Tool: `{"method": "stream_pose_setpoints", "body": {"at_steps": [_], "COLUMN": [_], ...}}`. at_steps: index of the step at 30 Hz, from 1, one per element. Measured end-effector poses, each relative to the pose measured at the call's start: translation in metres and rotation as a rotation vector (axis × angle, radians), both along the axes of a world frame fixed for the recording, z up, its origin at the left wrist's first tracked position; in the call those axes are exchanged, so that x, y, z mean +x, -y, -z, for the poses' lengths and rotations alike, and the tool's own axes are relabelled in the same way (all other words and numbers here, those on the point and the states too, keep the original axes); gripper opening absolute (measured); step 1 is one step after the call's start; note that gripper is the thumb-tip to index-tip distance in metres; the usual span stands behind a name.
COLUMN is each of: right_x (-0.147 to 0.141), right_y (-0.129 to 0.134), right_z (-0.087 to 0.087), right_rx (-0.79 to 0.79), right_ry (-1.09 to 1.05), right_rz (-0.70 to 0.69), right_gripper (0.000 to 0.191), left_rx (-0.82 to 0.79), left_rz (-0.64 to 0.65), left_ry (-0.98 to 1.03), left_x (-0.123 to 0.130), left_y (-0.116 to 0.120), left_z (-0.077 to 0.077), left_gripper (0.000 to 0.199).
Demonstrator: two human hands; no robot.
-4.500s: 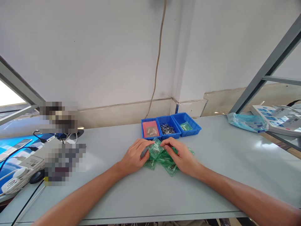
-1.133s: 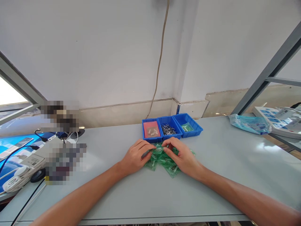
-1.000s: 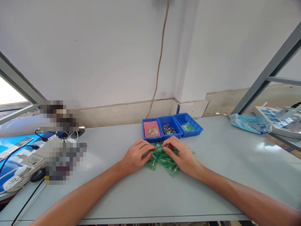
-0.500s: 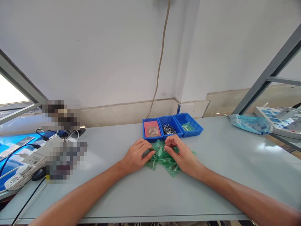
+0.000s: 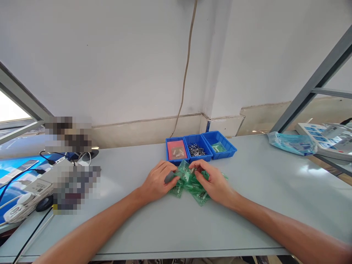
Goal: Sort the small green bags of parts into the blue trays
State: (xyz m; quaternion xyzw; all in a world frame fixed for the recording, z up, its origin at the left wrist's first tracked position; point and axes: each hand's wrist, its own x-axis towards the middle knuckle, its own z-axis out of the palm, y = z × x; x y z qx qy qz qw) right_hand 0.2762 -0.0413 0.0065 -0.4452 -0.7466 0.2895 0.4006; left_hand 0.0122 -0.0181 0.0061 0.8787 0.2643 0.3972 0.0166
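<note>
**Both hands on a small green bag**

The left hand (image 5: 157,182) and right hand (image 5: 214,183) meet over a heap of green bags (image 5: 198,190) lying on the grey table (image 5: 247,205). One green bag (image 5: 184,172) is lifted off the heap, tilted, with the fingers of both hands pinched together on its edges. The left hand also has a dark grey pen-like tool (image 5: 169,177) tucked under its fingers. Just behind the hands stand three blue trays (image 5: 200,147) in a row, touching one another: one holding a pink sheet, one holding small metal pins, one holding green pieces.
</note>
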Motion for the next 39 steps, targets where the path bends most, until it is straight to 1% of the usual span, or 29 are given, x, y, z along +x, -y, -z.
{"method": "stream_pose_setpoints", "body": {"at_steps": [2, 4, 7, 9, 11, 13, 15, 16, 18, 21, 23, 26, 31, 39], "right_x": [-0.0003, -0.0002, 0.0002, 0.0000, -0.0006, -0.0016, -0.0023, -0.0025, -0.0023, -0.0014, -0.0008, -0.0006, -0.0019, -0.0042], "right_y": [-0.0002, -0.0006, -0.0008, -0.0005, 0.0001, 0.0006, 0.0007, 0.0006, 0.0002, 0.0003, 0.0009, 0.0021, 0.0026, 0.0029], "right_z": [-0.0008, -0.0013, -0.0025, -0.0043, -0.0065, -0.0082, -0.0084, -0.0078, -0.0057, -0.0029, -0.0029, -0.0047, -0.0046, -0.0030], "right_rx": [-0.002, 0.011, 0.029, 0.038, 0.064, 0.093, 0.101, 0.100, 0.089, 0.028, -0.025, -0.061, -0.057, -0.049], "right_ry": [0.011, 0.016, 0.042, 0.069, 0.087, 0.089, 0.084, 0.080, 0.077, 0.079, 0.067, 0.046, 0.023, 0.043], "right_rz": [0.004, 0.002, -0.026, -0.057, -0.080, -0.092, -0.101, -0.104, -0.091, -0.065, -0.068, -0.085, -0.094, -0.098], "right_gripper": [0.022, 0.024, 0.021, 0.016, 0.012, 0.024, 0.033, 0.034, 0.029, 0.020, 0.020, 0.022, 0.017, 0.011], "left_rx": [-0.013, -0.050, -0.131, -0.150, -0.115, -0.067, -0.041, -0.042, -0.051, -0.068, -0.075, -0.098, -0.098, -0.103], "left_rz": [-0.010, -0.027, -0.052, -0.041, 0.002, 0.041, 0.052, 0.051, 0.054, 0.062, 0.062, 0.064, 0.092, 0.087], "left_ry": [-0.003, -0.004, 0.001, 0.009, 0.012, 0.005, 0.006, 0.009, 0.012, 0.002, -0.004, -0.031, -0.059, -0.058], "left_x": [-0.0001, -0.0007, -0.0022, -0.0030, -0.0030, -0.0023, -0.0013, -0.0010, -0.0006, -0.0009, -0.0010, -0.0004, 0.0009, 0.0007], "left_y": [-0.0002, -0.0001, 0.0001, 0.0000, -0.0003, -0.0004, -0.0002, 0.0001, 0.0009, 0.0017, 0.0018, 0.0014, 0.0006, 0.0007], "left_z": [0.0001, 0.0009, 0.0028, 0.0036, 0.0033, 0.0019, 0.0001, -0.0008, -0.0023, -0.0036, -0.0037, -0.0028, -0.0010, -0.0010], "left_gripper": [0.012, 0.015, 0.024, 0.031, 0.025, 0.015, 0.014, 0.015, 0.015, 0.015, 0.013, 0.015, 0.011, 0.011]}}
